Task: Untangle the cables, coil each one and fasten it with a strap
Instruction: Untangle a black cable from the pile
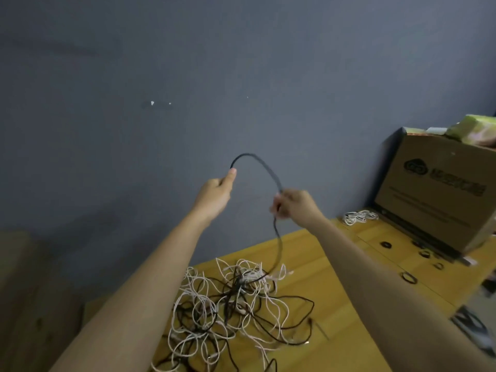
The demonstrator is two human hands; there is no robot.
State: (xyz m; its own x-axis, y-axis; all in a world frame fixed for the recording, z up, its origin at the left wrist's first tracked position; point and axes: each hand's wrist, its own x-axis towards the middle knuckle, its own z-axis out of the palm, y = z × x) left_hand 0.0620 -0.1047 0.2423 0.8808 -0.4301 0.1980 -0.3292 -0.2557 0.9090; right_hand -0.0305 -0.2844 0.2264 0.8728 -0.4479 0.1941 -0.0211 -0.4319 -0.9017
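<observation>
A black cable [261,163] arches in the air between my two raised hands. My left hand [217,190] pinches one end of the arch between thumb and fingers. My right hand [294,204] grips the cable farther along, and is blurred. From the right hand the cable hangs down into a tangled heap of black and white cables [230,304] on the yellow wooden table [335,291]. Several small black strap rings [409,277] lie on the table to the right.
A cardboard box [440,194] stands at the table's back right with green packets on top. A coiled white cable [358,216] lies beside the box. A grey-blue wall fills the background. A brown object sits at the lower left.
</observation>
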